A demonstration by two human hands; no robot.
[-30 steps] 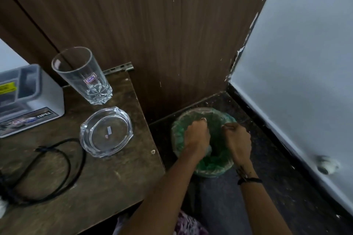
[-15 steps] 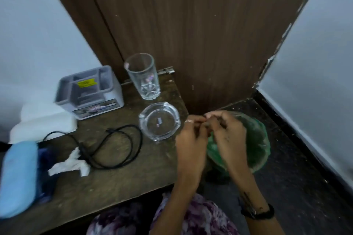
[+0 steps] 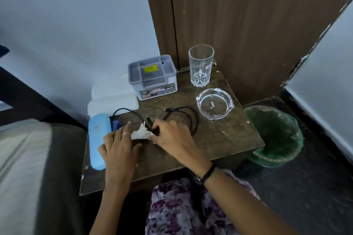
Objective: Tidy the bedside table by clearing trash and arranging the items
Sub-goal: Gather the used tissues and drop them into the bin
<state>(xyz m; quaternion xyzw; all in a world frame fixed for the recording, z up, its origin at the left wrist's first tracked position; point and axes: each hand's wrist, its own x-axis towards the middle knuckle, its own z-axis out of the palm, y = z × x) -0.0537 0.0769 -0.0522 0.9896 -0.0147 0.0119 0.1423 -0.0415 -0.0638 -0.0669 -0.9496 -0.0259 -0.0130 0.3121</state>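
A crumpled white tissue (image 3: 140, 134) lies on the brown bedside table (image 3: 225, 139), under a loop of black cable (image 3: 188, 115). My right hand (image 3: 172, 138) has its fingertips pinched on the tissue's right edge, where the cable crosses it. My left hand (image 3: 118, 149) rests flat just left of the tissue, fingers apart, partly over a light blue case (image 3: 97, 139). A green-lined bin (image 3: 277, 137) stands on the floor to the right of the table.
At the back of the table stand a grey organiser box (image 3: 152, 76) and a tall clear glass (image 3: 201, 65). A glass ashtray (image 3: 214, 104) sits in front of the glass. Folded white paper (image 3: 112, 99) lies at the back left. A bed edge (image 3: 23, 168) borders the left.
Both hands have left the bin and moved left over the table to the crumpled tissue. The view swung left, bringing the blue case and the bed into sight.
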